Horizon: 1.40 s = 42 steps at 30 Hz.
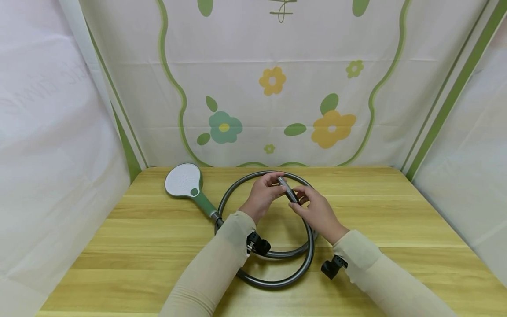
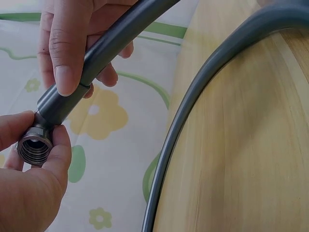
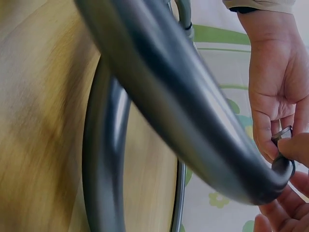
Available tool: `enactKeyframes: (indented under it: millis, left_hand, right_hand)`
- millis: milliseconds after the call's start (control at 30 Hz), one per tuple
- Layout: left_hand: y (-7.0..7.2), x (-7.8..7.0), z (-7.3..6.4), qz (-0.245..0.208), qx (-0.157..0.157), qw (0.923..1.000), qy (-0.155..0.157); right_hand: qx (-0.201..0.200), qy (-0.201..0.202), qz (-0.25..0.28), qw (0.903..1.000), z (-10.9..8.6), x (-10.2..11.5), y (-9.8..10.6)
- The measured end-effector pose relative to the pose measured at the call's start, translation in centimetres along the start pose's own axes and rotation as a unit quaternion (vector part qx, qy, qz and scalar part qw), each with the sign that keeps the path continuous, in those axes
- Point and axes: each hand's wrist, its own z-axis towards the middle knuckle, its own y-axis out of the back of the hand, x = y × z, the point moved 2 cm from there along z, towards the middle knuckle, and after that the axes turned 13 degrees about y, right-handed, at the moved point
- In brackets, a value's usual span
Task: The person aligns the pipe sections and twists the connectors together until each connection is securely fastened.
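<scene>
My left hand [image 1: 261, 197] pinches the metal threaded nut [image 2: 38, 132] on the free end of a dark grey shower hose [image 2: 126, 43] between thumb and fingers. The nut's open end shows its inner threads in the left wrist view. Just behind it, my right hand [image 1: 318, 213] grips the hose by the smooth collar [image 2: 62, 104], raised over the table. From there the hose loops round on the wood, large and close in the right wrist view. Its other end joins a green-handled shower head [image 1: 183, 179] that lies with its white face up.
Light wooden table [image 1: 396, 211] under everything, with a flower-printed cloth [image 1: 245, 88] hanging behind its far edge. White cloth walls stand at both sides. A small black camera mount [image 1: 258, 245] is on the left wrist, another [image 1: 334, 267] on the right.
</scene>
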Motion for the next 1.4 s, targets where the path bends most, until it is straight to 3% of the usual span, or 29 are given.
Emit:
enactKeyframes:
  millis: [867,1400]
  left_hand:
    - [-0.09,0.10,0.00,-0.002,0.001,1.0000,0.005]
    - [-0.05,0.14,-0.13,-0.004,0.005,1.0000,0.008]
  right_hand:
    - [0.002,-0.012,0.055,0.9984,0.08,-0.22,-0.13]
    - [0.022,-0.038,0.121,0.9918,0.09,-0.72,-0.27]
